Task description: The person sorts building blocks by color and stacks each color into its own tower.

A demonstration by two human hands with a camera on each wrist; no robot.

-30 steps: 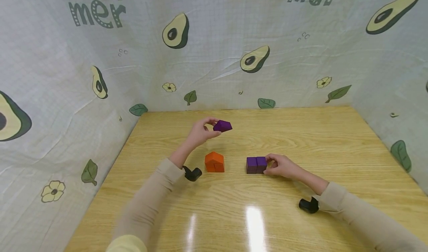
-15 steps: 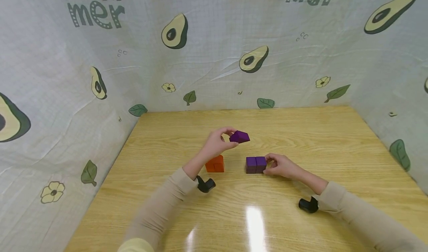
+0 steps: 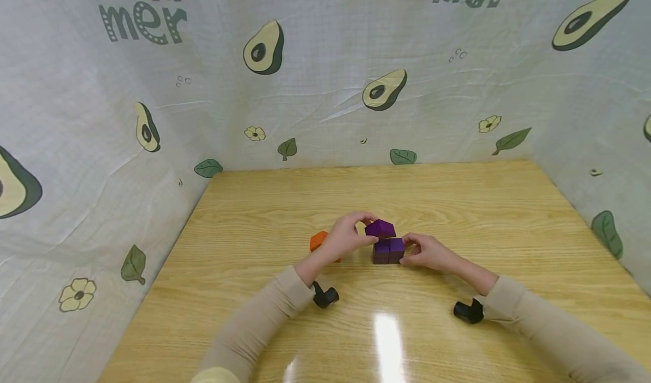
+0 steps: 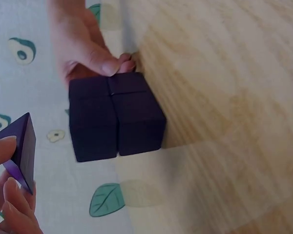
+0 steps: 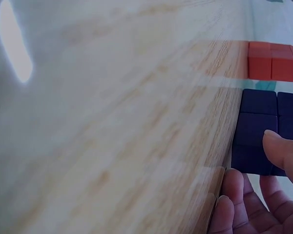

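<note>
My left hand (image 3: pixel 343 237) pinches a purple triangular prism block (image 3: pixel 382 229) between thumb and fingers. In the head view the prism hangs just over the back of a stack of purple cube blocks (image 3: pixel 389 252); the left wrist view shows it apart from them. The cubes stand two wide and two high on the table. My right hand (image 3: pixel 429 253) holds the stack's right end, thumb on the front face (image 5: pixel 254 129) and fingers behind. Left of the stack stands an orange block house (image 3: pixel 319 240) with a pointed top, partly hidden by my left hand and wrist.
The wooden table (image 3: pixel 458 202) meets a pale cloth (image 3: pixel 325 44) printed with avocados and leaves at its back and sides. A black wrist camera mount (image 3: pixel 325 296) hangs at my left sleeve, another mount (image 3: pixel 468 312) at my right.
My left hand has carried the purple prism right and towards me, from beyond the orange house to over the purple cubes. The right hand and the cubes have stayed in place.
</note>
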